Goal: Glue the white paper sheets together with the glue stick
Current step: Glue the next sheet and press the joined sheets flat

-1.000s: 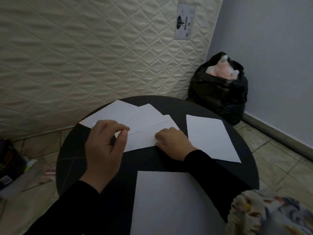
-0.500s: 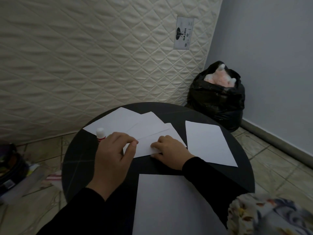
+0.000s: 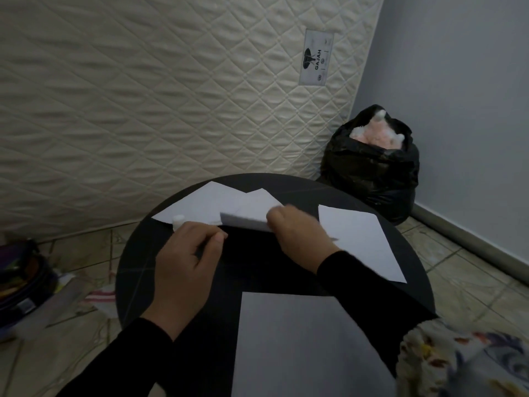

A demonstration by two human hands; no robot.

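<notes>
Several white paper sheets lie on a round black table (image 3: 406, 270). Overlapping sheets (image 3: 206, 204) rest at the far side. My right hand (image 3: 297, 233) grips the near edge of the top sheet (image 3: 246, 220) and lifts it off the table. My left hand (image 3: 186, 259) is closed around the glue stick (image 3: 178, 219), whose white tip pokes out beyond my fingers. A single sheet (image 3: 360, 239) lies to the right. A large sheet (image 3: 300, 348) lies nearest me.
A quilted mattress (image 3: 143, 110) leans upright behind the table. A stuffed black plastic bag (image 3: 372, 170) sits on the tiled floor in the corner. Bags and clutter (image 3: 23, 282) lie on the floor to the left. Floral fabric (image 3: 463, 365) shows at bottom right.
My right hand went from pressing flat on the overlapping sheets to lifting the top sheet's near edge. The glue stick's tip emerged from my left hand.
</notes>
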